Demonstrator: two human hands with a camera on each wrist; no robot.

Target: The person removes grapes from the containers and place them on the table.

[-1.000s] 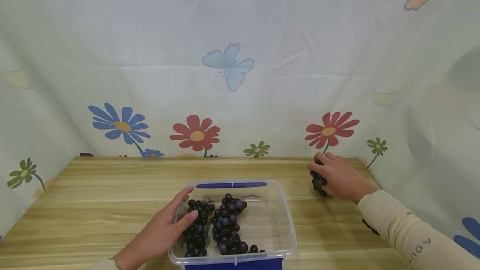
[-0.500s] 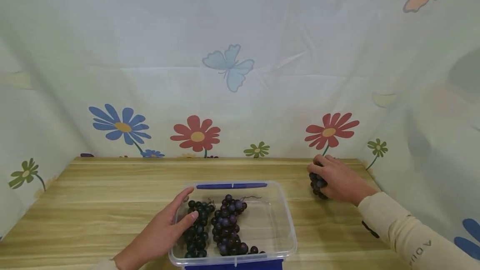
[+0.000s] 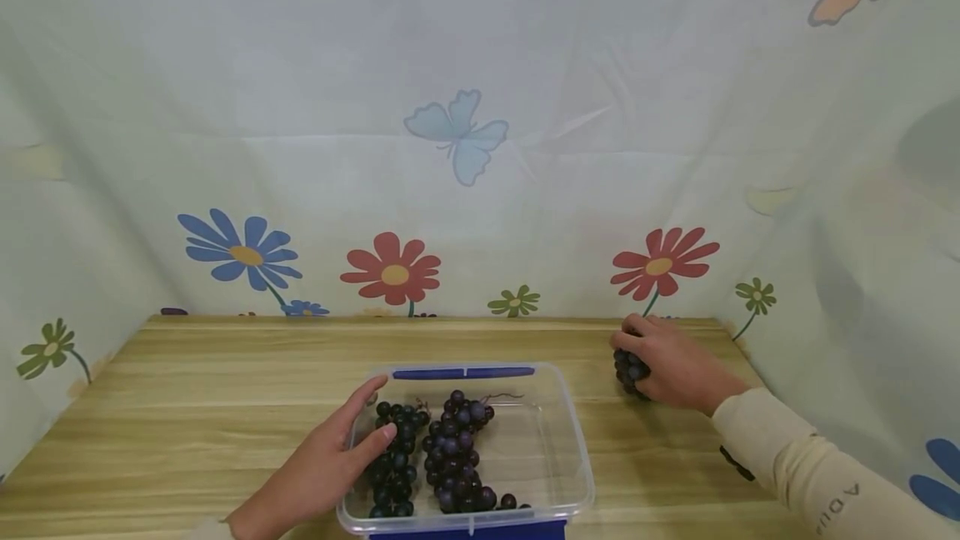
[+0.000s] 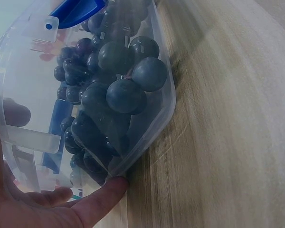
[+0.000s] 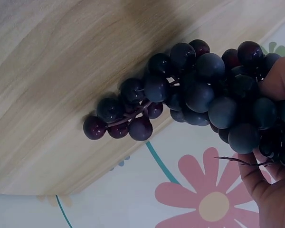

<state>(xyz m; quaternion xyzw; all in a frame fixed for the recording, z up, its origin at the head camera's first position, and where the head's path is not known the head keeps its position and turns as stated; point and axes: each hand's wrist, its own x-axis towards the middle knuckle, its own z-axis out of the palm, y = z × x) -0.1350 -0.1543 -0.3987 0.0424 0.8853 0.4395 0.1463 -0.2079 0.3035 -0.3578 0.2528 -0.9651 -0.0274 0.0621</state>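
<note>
At the table's right, my right hand [image 3: 678,365] grips a bunch of dark grapes [image 3: 630,373]. The right wrist view shows the thumb and fingers round one end of these grapes [image 5: 199,95], while the other end hangs near the wood. My left hand [image 3: 318,461] holds the left wall of a clear plastic container [image 3: 583,457], thumb over the rim and fingers outside. Inside it lie two dark bunches, a left bunch [image 3: 393,473] partly behind the thumb and a right bunch [image 3: 453,448]. Through the clear wall, the left wrist view shows grapes [image 4: 126,95].
The container has blue clips [image 3: 465,372] on its far and near sides. It stands on a wood-grain table [image 3: 187,407]. A white cloth [image 3: 300,65] printed with flowers and butterflies surrounds the table's back and sides. A small black object [image 3: 737,463] shows beside the right sleeve.
My right hand has shifted slightly left and toward me with the bunch of grapes. The left hand and container have stayed in place.
</note>
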